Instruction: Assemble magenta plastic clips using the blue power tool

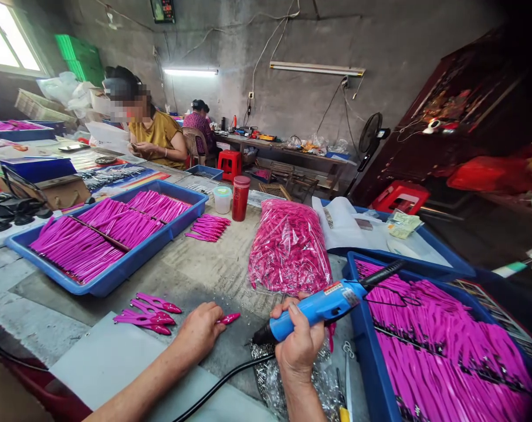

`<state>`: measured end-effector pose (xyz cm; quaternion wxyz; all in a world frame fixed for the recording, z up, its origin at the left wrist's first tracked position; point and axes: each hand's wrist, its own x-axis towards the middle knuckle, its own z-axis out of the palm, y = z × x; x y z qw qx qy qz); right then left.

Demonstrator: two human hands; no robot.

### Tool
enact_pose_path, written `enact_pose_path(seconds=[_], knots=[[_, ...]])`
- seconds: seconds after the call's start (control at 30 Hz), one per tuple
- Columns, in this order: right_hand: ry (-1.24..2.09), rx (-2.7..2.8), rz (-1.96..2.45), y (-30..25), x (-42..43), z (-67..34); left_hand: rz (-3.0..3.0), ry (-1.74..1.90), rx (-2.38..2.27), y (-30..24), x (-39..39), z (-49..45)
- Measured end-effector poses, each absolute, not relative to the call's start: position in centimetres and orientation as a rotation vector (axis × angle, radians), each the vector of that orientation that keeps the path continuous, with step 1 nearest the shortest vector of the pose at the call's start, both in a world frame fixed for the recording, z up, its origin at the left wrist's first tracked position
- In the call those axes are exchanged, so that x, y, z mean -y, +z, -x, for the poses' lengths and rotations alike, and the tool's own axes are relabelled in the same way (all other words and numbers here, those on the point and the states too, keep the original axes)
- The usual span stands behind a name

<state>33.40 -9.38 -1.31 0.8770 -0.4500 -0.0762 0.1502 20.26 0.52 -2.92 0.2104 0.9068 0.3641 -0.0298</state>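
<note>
My left hand (pixel 199 333) rests low over the table with its fingers closed on a small pink piece with a glossy pointed end (pixel 229 318). My right hand (pixel 298 334) grips a blue electric screwdriver (pixel 316 310), its black tip angled down to the left, a short distance from the pink piece. A black cable (pixel 230 375) runs along the table below it. Left of my left hand lies a small group of pink plier-shaped pieces (pixel 146 313). Beneath the screwdriver tip, a clear plastic bag (pixel 278 381) holds small metal parts.
Blue trays of pink pieces stand left (pixel 102 287) and right (pixel 366 351). A full plastic bag of pink parts (pixel 290 246), a red bottle (pixel 240 199) and scissors (pixel 348 375) are nearby. Two people (pixel 160 138) sit working farther back.
</note>
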Motion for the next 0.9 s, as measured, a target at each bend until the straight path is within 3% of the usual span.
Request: enact_pose_path(seconds=[0.9], knots=[[0.333, 0.159, 0.917, -1.0, 9.2, -33.3, -2.616, 0.292, -0.788, -5.2, -0.8, -18.9]])
